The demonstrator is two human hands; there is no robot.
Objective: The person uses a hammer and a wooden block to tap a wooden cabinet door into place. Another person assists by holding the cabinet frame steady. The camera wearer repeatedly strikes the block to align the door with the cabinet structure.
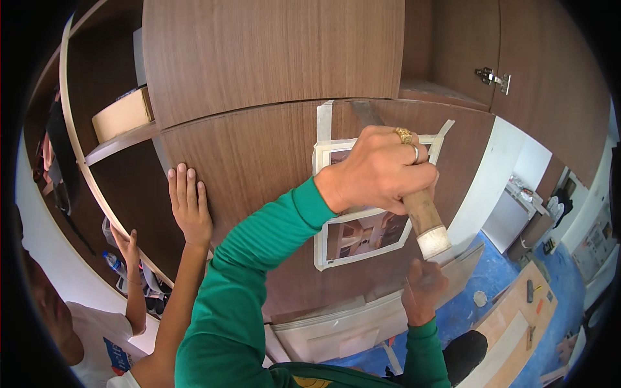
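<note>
My left hand, wearing two rings, is closed around the wooden handle of a chisel-like tool. Its flat grey blade points up to the seam between the upper wood-grain door and the panel beneath. The handle's pale, worn butt end points down and right. Just below that end, my right hand is blurred by motion; its fingers and anything in them cannot be made out. Behind my left hand, picture sheets are taped to the panel, partly hidden.
A co-worker at the left lays one hand flat on the panel; the other is at the curved shelf edge. An open cabinet door with a hinge is at upper right. Tools lie on a board over blue floor covering.
</note>
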